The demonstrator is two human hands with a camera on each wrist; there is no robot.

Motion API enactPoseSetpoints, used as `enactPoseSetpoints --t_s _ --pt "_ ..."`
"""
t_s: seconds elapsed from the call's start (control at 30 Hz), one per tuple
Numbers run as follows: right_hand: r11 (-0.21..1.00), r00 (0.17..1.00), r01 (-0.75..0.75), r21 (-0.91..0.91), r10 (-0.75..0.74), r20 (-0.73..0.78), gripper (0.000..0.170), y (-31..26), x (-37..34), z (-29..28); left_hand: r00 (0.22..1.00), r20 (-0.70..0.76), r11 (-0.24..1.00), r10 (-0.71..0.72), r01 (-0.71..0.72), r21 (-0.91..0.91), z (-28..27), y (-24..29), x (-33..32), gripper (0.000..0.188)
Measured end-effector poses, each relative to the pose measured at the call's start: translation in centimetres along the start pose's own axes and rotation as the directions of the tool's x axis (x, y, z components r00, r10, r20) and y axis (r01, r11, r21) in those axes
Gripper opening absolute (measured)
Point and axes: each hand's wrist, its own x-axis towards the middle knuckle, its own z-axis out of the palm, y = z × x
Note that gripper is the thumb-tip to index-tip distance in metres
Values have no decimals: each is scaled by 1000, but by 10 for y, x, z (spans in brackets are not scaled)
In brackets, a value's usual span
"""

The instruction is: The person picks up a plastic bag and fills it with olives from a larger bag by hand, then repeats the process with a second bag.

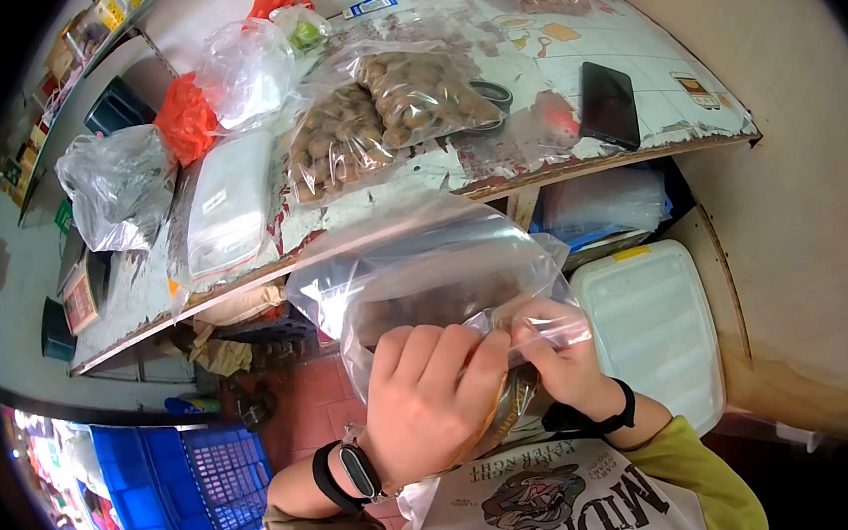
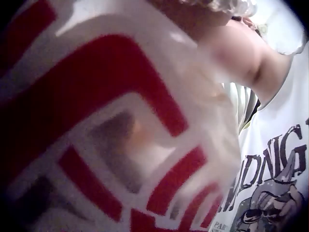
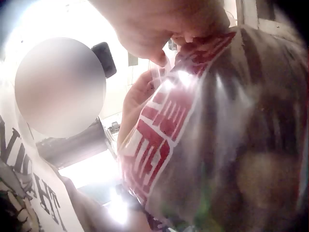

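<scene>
In the head view both hands hold a clear plastic bag [image 1: 422,240] in front of the chest, above the floor beside the table. Brown contents show through its film. My left hand [image 1: 424,390] grips the bag's near edge with curled fingers, knuckles up. Close beside it, my right hand [image 1: 561,354] pinches the film between thumb and fingers. Red printing covers the bag [image 2: 96,82] in the left wrist view, where it hides most of the scene. The right wrist view shows the printed bag [image 3: 164,125] bulging below the fingers.
On the worn table [image 1: 538,67] lie two bags of brown round pieces [image 1: 420,91], a phone [image 1: 608,106], a stack of flat clear bags [image 1: 230,201] and crumpled plastic bags [image 1: 119,184]. A white lidded box [image 1: 649,337] stands right; blue crates [image 1: 158,495] stand lower left.
</scene>
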Motion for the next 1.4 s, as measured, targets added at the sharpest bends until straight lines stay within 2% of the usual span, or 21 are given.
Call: enactPoseSetpoints --t_s 0.13,0.2,0.23,0.3,0.4,0.5,0.57,0.63,0.67,0.73,0.77,0.83,0.87,1.0,1.1,1.17,1.2,1.23,1.3,1.33,1.4 --pt "998 998 -56 22 57 -31 14 -3 -2 -2 998 -21 996 -59 60 59 -1 1 -4 41" --pt "999 998 -28 36 30 -47 35 -4 -1 -1 998 -18 995 -68 69 75 -1 2 -6 42" --pt "999 998 -28 36 30 -46 35 -1 -3 -2 996 -29 993 -84 86 80 -1 3 -6 43" --pt "985 995 -85 152 90 -33 58 8 -6 -8 994 -40 991 -101 104 86 -2 4 -8 44" --pt "944 981 -195 265 188 52 73 13 -8 -19 992 -43 988 -116 120 98 -6 1 -13 45" --pt "987 993 -116 110 118 -7 76 9 -5 -13 985 -97 989 -142 146 29 -15 -4 -17 50" --pt "989 998 -40 139 47 -47 71 7 -2 -3 968 -121 968 -221 203 -146 -24 -10 -25 48" --pt "999 999 33 36 -33 -11 63 6 -1 -2 959 -174 959 -225 185 -216 -27 -12 -27 47" --pt "999 1000 3 48 -3 4 45 7 -1 -4 939 -258 939 -226 139 -316 -26 -12 -29 46" --pt "1000 1000 -19 2 19 -4 35 9 -2 -3 900 -379 905 -216 39 -423 -26 -14 -25 41" --pt "998 999 -42 -43 41 -15 25 10 -3 -2 899 -380 906 -217 41 -422 -27 -10 -26 41" --pt "994 1000 -10 -107 10 4 18 -2 0 1 923 -134 859 -361 273 -433 -27 -1 -27 39" --pt "985 1000 23 -172 -20 23 13 -6 1 2 937 -193 908 -292 208 -363 -22 -1 -20 38" --pt "963 989 138 -232 -121 87 15 -6 4 7 971 -142 942 -190 140 -305 -18 0 -9 35" --pt "942 984 167 -292 -176 -4 17 -2 2 10 986 -123 962 -109 74 -263 -27 -5 -7 27" --pt "954 993 117 -275 -115 25 17 -3 1 6 952 -209 928 -223 141 -346 -33 -4 -12 18" --pt "964 997 66 -259 -53 56 17 -4 0 5 907 -346 932 -241 117 -344 -29 -4 -13 15" --pt "964 997 66 -259 -53 56 17 -5 0 4 969 -225 940 -105 23 -340 -44 -8 -12 33" --pt "964 997 20 -267 2 82 17 -9 -1 3 903 -376 921 -206 49 -386 -32 -7 -15 20" --pt "964 997 21 -265 1 83 17 -8 0 3 903 -376 922 -206 50 -385 -33 -7 -15 20" --pt "962 991 87 -258 -56 125 14 -6 2 1 953 -299 935 -55 -56 -351 -35 -10 -11 31"
